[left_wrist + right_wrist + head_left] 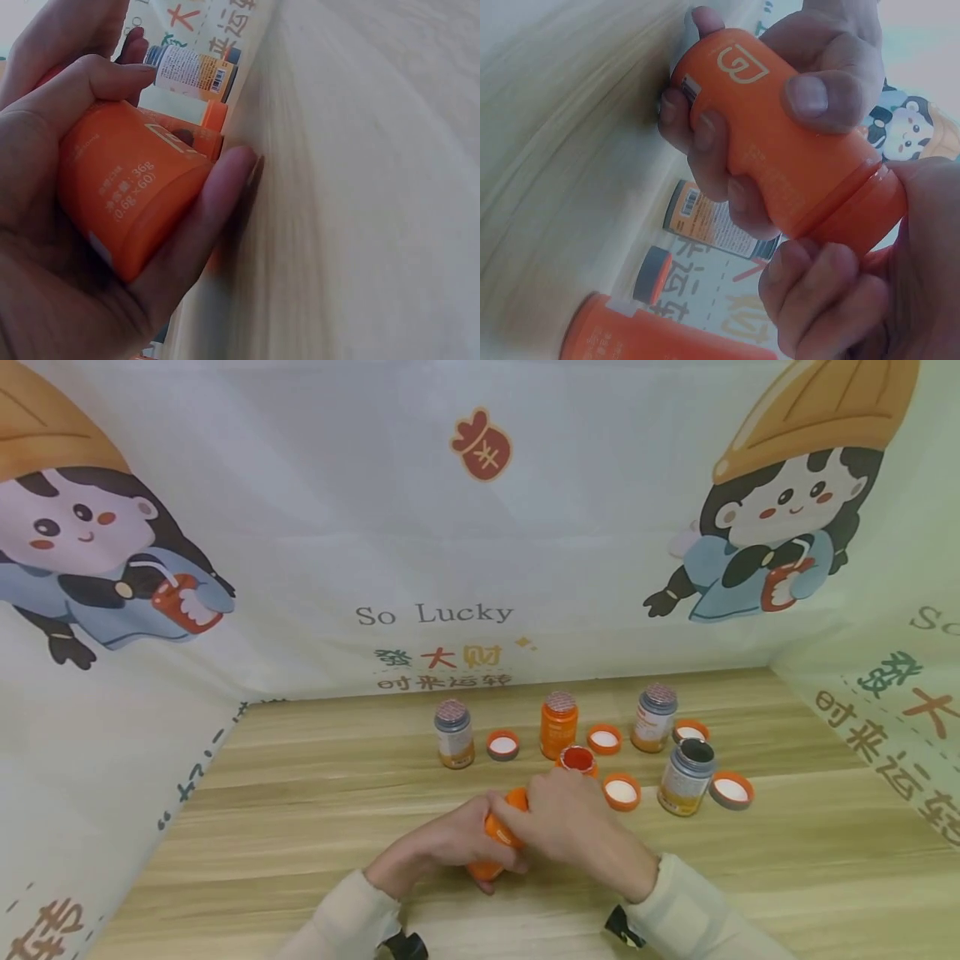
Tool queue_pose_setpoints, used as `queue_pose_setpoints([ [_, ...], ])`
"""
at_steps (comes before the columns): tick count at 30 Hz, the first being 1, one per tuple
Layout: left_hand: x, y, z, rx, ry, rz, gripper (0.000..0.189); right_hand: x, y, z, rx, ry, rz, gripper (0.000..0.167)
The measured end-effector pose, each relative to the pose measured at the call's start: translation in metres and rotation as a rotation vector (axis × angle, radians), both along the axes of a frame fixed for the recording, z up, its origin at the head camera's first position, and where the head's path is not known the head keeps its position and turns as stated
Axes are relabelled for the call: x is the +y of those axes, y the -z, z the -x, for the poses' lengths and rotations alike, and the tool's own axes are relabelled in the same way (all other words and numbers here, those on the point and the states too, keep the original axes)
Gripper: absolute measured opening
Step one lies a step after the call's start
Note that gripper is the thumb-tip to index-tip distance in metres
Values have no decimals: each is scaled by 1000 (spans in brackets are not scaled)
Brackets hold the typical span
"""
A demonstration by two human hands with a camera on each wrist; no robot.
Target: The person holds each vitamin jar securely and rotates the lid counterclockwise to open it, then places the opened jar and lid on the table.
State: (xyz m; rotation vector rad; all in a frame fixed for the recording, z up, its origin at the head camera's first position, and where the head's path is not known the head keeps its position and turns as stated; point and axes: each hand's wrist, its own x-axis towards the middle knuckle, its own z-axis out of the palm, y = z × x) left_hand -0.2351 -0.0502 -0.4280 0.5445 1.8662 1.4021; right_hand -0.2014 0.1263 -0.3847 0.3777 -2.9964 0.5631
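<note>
An orange bottle is held tilted just above the tabletop, in front of the person. The left hand wraps its fingers and thumb round the bottle's body. At the other end, the right hand grips the orange cap with curled fingers. The cap sits on the bottle; a thin seam shows between them in the right wrist view. White print marks the bottle's side in the left wrist view. Just beyond the right hand stands an uncapped orange bottle, partly hidden by that hand.
Farther back stand a grey bottle, an orange bottle and another grey bottle, all with patterned seals on top. An uncapped grey bottle is at the right. Several caps lie upturned beside the bottles. A printed cloth backs the table.
</note>
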Motion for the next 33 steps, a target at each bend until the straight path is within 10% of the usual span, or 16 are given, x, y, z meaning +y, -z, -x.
queue_pose_setpoints([
  [33, -4, 8, 1, 10, 12, -74, 42, 5, 8, 11, 100, -145, 22, 64],
])
